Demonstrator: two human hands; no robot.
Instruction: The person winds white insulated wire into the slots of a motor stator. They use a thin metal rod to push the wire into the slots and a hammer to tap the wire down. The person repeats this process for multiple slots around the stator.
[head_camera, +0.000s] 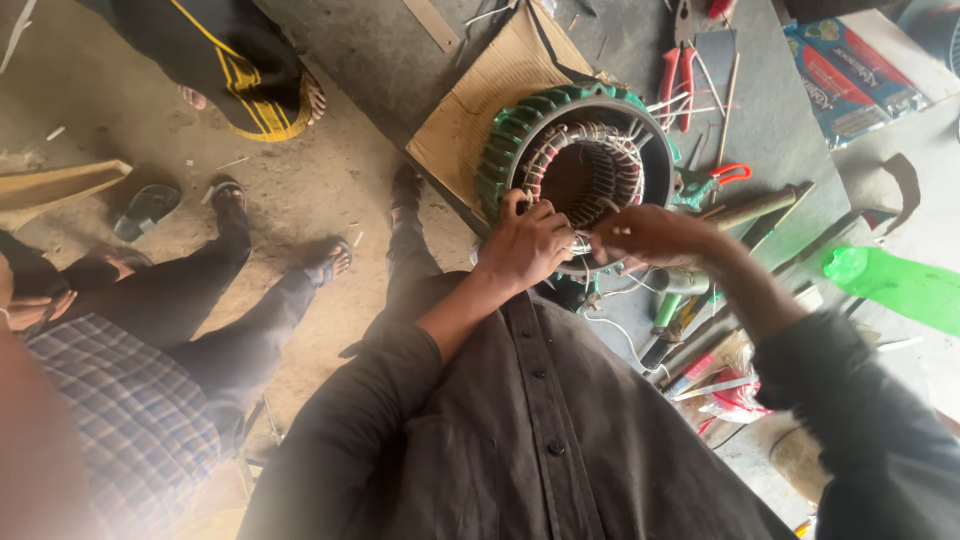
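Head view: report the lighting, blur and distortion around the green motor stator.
Head view: soft, even light with no glare on the green motor stator; wide-angle bending toward the edges; both hands, left hand and right hand, are slightly motion-blurred; bottom-left corner is washed out.

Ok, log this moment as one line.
left hand: on stator rim wires | right hand: pinching wire ends | red pliers: lying on bench

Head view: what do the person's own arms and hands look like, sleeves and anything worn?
Both arms wear dark grey-brown shirt sleeves, pushed up so the forearms are bare. The shirt has a buttoned front placket. The left hand and right hand are bare: no gloves, and no rings or watch that I can make out.
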